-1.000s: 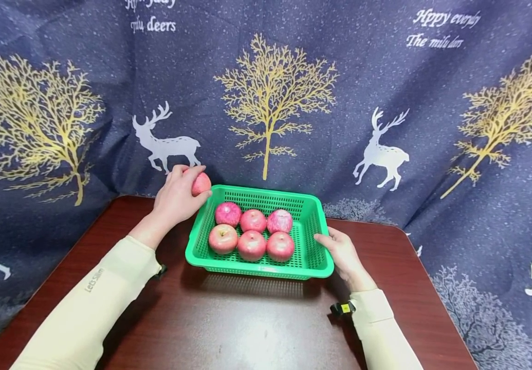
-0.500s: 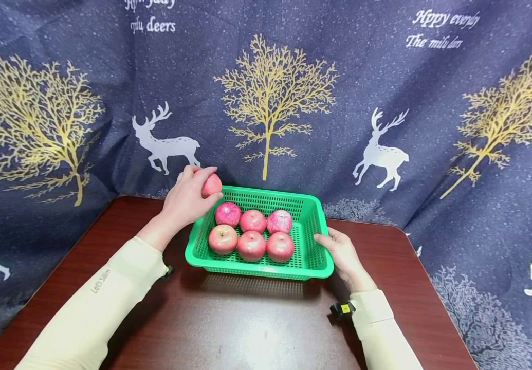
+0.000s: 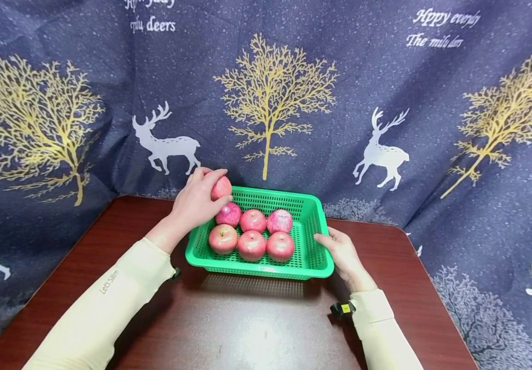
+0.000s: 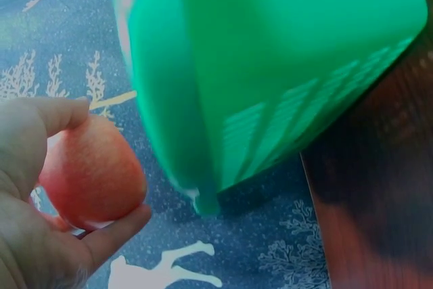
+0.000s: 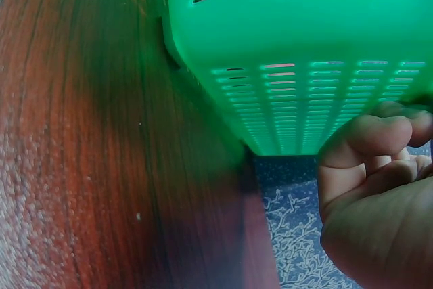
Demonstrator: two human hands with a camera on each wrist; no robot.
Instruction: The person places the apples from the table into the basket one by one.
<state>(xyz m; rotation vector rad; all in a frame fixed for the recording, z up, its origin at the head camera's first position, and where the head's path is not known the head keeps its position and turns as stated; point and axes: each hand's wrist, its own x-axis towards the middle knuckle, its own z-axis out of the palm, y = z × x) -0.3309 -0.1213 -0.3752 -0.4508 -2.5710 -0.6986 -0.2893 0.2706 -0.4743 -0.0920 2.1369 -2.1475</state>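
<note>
My left hand (image 3: 197, 200) holds a red apple (image 3: 221, 188) over the back left corner of a green plastic basket (image 3: 193, 252). In the left wrist view, thumb and fingers curl round this apple (image 4: 95, 170) beside the basket's outer wall (image 4: 270, 120). Inside the basket, several red apples (image 3: 252, 245) sit in two rows toward the left, one of them partly behind my left thumb. My right hand (image 3: 345, 257) grips the basket's right rim, thumb on top. From the right wrist, bent fingers (image 5: 379, 133) show against the slotted wall.
The basket stands on a dark reddish-brown wooden table (image 3: 266, 329). Right behind the table hangs a dark blue cloth (image 3: 293, 159) printed with gold trees and white deer. Inside the basket, bare slotted floor (image 3: 300, 244) shows right of the apples.
My left hand has moved right with the apple, from outside the basket's back left corner to over it. The right hand and the basket have stayed still.
</note>
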